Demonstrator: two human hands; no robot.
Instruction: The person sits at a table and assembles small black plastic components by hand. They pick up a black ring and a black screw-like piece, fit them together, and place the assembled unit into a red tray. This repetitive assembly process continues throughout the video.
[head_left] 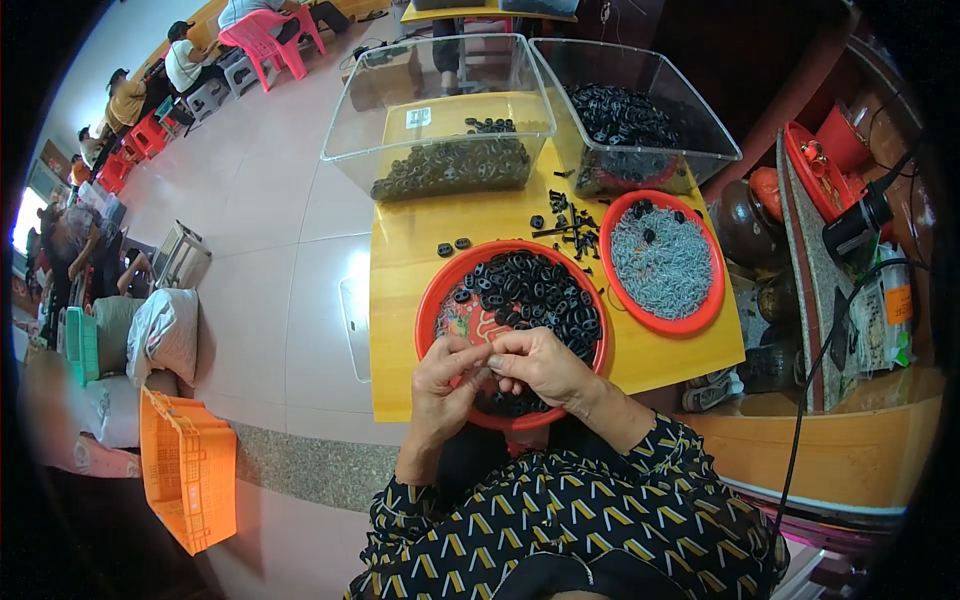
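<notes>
My left hand [447, 383] and my right hand [538, 368] meet over the near part of a round red tray [428, 318]. Fingers of both hands are pinched together at the tips, and whatever lies between them is too small or hidden to name. Under and beyond the hands, the tray holds a heap of small black oval plastic pieces [545, 295] with holes. To the right stands a second red tray [612, 290], full of small silvery screws or pins [662, 265] with a few black pieces on top.
Two clear plastic bins [345, 135] [715, 140] with black parts stand at the back of the yellow table [400, 290]. Loose black parts [578, 230] lie between bins and trays. An orange crate [190, 470] and sacks [162, 335] are on the left floor. A black cable [815, 370] hangs at right.
</notes>
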